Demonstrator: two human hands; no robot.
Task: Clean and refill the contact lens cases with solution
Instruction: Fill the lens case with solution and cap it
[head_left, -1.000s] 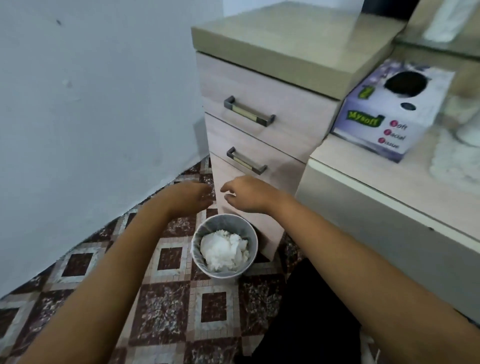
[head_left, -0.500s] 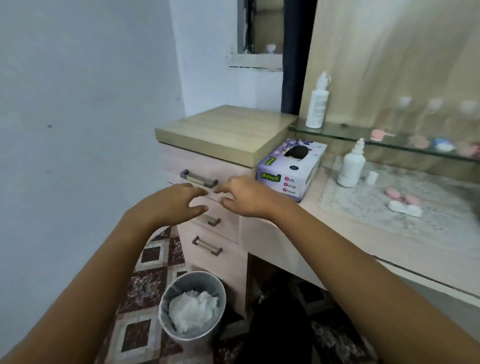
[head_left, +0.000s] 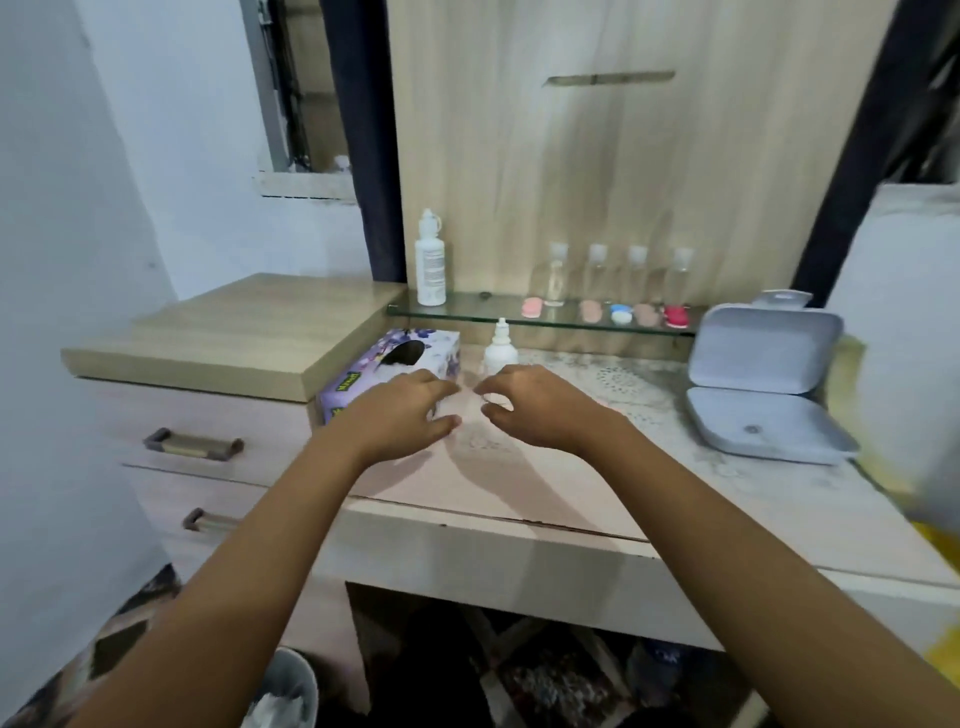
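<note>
The pale pinkish wooden surface (head_left: 519, 483) carries most of what the job needs, and a narrow glass shelf (head_left: 467, 310) runs along its back. At the right end sits a grey hinged plastic box (head_left: 763, 415) with its lid open. At the left, a purple cardboard tissue box (head_left: 400, 358) lies against the drawer unit.

The left hand (head_left: 400, 415) and the right hand (head_left: 540, 410) hover side by side over the middle of the surface, near each other but apart. The fingers of both are loosely curled and hold nothing that shows.

A tall white plastic bottle (head_left: 430, 260) stands at the shelf's left end. A small white dropper bottle (head_left: 500, 347) stands on the surface just behind the right hand. The small round contact lens cases (head_left: 621, 313), in pink, beige, blue-and-white and red, lie in a row on the shelf. They sit in front of four clear capped bottles (head_left: 597, 273), well apart from both hands. They are too blurred to tell whether their lids are on.

The step in hand looks like choosing what to pick up first. It is probably best to take one case at a time, pinching it lightly by its sides. The wrist should stay low, because the clear bottles behind look easy to topple. Set the case down on bare surface near the tissues, then grip the dropper bottle round its body and keep it upright.
</note>
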